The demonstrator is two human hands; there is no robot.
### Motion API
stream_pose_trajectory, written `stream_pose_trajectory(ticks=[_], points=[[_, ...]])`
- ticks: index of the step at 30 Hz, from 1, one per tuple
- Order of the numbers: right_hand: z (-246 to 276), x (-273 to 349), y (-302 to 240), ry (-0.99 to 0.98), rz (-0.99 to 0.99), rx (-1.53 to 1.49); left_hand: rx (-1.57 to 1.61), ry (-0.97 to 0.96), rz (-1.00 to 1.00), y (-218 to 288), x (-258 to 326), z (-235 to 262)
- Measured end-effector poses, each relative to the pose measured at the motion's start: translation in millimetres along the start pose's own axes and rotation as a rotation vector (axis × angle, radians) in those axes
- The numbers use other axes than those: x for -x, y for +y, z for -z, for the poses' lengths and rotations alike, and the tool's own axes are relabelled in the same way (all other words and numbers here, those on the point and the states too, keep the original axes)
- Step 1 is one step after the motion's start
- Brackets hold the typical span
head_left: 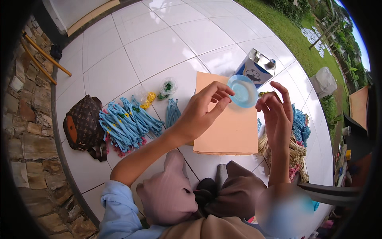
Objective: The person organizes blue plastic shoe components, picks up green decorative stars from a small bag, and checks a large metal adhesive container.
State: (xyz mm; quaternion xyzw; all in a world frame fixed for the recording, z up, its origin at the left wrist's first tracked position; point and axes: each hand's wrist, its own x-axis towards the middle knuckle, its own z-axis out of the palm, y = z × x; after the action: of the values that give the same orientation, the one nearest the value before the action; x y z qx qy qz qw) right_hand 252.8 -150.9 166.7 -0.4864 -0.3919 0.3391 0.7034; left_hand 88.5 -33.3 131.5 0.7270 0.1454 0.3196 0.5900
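Blue dish (243, 91) shows between left hand (205, 107) and right hand (277, 113), over peach board (227, 133); both hands have bent fingers, any grip cannot be determined

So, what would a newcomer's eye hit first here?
Likely the light-blue bowl, between the raised left hand and right hand, over the far part of a peach-coloured board. Next, the pile of light-blue cords on the tiles to the left, beside a dark patterned bag.
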Motion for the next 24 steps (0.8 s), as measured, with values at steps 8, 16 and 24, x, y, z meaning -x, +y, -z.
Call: stream_pose_trajectory(ticks=[8,16,24], points=[[206.1,72.0,39.8,0.649,-0.052,0.038,0.106,-0.420,0.238,-46.5,-84.7,-240.8],[261.8,147.9,219.5,0.747,-0.451,0.204,-0.308,0.201,0.641,-204.7,32.4,-371.1],[235.8,148.3,278.2,0.463,-0.217,1.036,-0.483,0.059,0.307,-276.3,72.4,-319.5]])
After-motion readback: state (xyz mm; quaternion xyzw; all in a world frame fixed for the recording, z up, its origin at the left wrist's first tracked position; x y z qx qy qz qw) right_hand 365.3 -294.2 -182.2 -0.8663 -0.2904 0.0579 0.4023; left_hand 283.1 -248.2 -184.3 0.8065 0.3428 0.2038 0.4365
